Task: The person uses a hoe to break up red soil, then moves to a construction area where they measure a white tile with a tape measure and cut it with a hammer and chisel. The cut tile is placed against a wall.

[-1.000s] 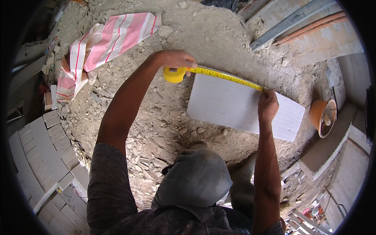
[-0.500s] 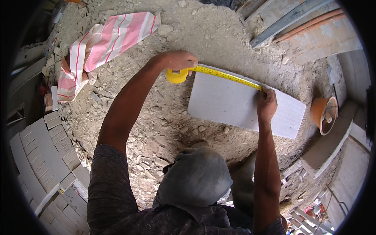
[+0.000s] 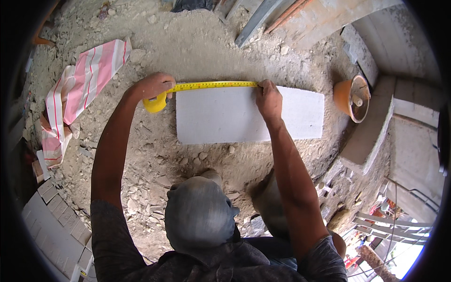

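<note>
A yellow tape measure (image 3: 155,104) is stretched along the far long edge of a flat, pale grey rectangular block (image 3: 216,120) lying on the ground. My left hand (image 3: 156,84) is closed around its case, just past the block's left end. At the other end of the blade, my right hand (image 3: 269,99) pinches the tape over the block, right of its middle. The blade runs straight between both hands. Part of the block is hidden under my right hand and wrist.
Rubble and dust cover the ground (image 3: 155,51). A pink-and-white striped cloth or sack (image 3: 89,77) lies at the left. An orange bucket (image 3: 345,98) stands beyond the block's right end. Grey bricks or blocks (image 3: 61,211) are stacked at lower left; metal bars (image 3: 258,21) lie at the back.
The view has turned and shifted, so the block now appears level and further left. Both hands still hold the stretched tape along its far edge.
</note>
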`<state>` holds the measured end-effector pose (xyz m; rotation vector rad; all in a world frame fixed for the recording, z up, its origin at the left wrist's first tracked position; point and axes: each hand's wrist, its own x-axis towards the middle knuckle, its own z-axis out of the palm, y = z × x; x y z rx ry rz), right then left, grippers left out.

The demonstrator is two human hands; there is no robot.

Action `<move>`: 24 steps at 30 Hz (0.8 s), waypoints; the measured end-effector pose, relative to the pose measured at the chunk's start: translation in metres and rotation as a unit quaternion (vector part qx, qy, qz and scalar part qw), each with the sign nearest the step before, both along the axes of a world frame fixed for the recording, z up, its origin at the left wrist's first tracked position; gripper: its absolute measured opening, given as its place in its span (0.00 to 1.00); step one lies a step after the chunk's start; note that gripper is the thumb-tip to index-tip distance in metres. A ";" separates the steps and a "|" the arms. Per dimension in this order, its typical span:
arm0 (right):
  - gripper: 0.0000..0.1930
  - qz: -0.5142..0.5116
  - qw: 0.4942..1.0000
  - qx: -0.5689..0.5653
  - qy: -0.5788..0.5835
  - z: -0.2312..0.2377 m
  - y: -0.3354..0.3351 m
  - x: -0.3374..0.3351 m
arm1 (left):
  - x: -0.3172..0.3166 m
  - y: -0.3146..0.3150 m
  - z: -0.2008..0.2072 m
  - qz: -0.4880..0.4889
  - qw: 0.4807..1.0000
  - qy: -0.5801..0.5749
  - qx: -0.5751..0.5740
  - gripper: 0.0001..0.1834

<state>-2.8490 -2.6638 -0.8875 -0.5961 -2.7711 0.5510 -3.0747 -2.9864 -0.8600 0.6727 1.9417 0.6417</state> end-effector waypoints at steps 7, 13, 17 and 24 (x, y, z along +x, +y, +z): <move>0.05 0.059 0.989 0.037 -0.127 0.019 0.020 -0.025 | -0.021 0.005 -0.009 -0.019 1.000 -0.012 0.010 0.15; 0.05 0.062 0.993 -0.021 -0.102 0.012 -0.010 0.057 | 0.031 -0.012 -0.004 -0.026 0.997 -0.070 -0.032 0.13; 0.04 0.020 0.981 -0.059 -0.186 0.021 -0.042 0.097 | 0.064 -0.042 -0.018 -0.068 0.995 -0.073 -0.025 0.14; 0.02 -0.076 0.987 -0.090 -0.107 0.032 -0.084 0.196 | 0.148 -0.073 -0.031 -0.081 0.960 -0.267 -0.033 0.22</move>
